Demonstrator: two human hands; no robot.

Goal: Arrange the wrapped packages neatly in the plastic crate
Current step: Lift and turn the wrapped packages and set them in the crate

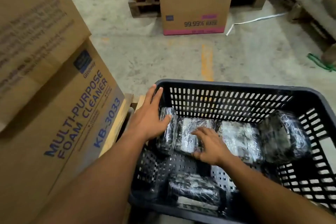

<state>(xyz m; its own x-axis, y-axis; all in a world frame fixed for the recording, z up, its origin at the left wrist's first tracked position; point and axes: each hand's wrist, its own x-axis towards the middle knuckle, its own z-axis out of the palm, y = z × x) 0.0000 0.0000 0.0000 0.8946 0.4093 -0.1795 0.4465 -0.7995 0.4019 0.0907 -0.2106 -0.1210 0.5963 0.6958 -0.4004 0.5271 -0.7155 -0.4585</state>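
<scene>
The stacked cartons (pixel 54 96) filled the left of the frame, the lower one printed with a foam cleaner label. An open carton (pixel 195 3) stood on the concrete floor (pixel 154 56) at upper centre.

The plastic crate (pixel 227 85) occupied the lower right of the frame, dark with slotted walls. I counted four wrapped packages in a row along its far wall: the leftmost package (pixel 167 132) standing on edge, the second package (pixel 192 132), the third package (pixel 238 138) and the rightmost package (pixel 283 136), which leaned against the right wall. A fifth package (pixel 196 192) lay apart at the near wall, lower centre. Part of the crate bottom between them was bare.

The left hand (pixel 151 114) lay over the crate's upper-left corner, its grip spread, fingers on the rim and thumb pressed on the leftmost package. The right hand (pixel 209 145) rested flat on the second package, grip spread, pinching nothing.

I judged the step in hand to be squaring up the far row, pushing the packages snug together. The next move, in my assessment, called for straightening the tilted rightmost package and bringing the near package into a second row.
</scene>
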